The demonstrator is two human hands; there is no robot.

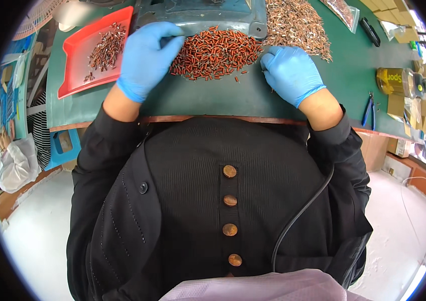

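The heap of small red sleeved parts point(215, 52) lies at the far middle of the green tabletop point(208, 98), a loose spread of short red-orange tubes with dark ends, a few strays scattered on its near edge. My left hand point(145, 60), in a blue glove, rests on the left edge of that heap, fingers curled down over it; whether its grip pinches any part I cannot tell. My right hand point(290, 72), also gloved in blue, sits just right of the heap, fingers drawn together at its margin, and what they hold, if anything, is hidden. Directly beyond the heap stands a grey-blue machine base point(200, 15), touching its far side. To the right, a second heap of pale metal parts point(295, 25) adjoins the red one. At far left, a red tray point(75, 75) carries a small lot of finished pieces. Blue-handled pliers point(368, 110) and a yellow tape roll point(393, 80) lie well apart at right.
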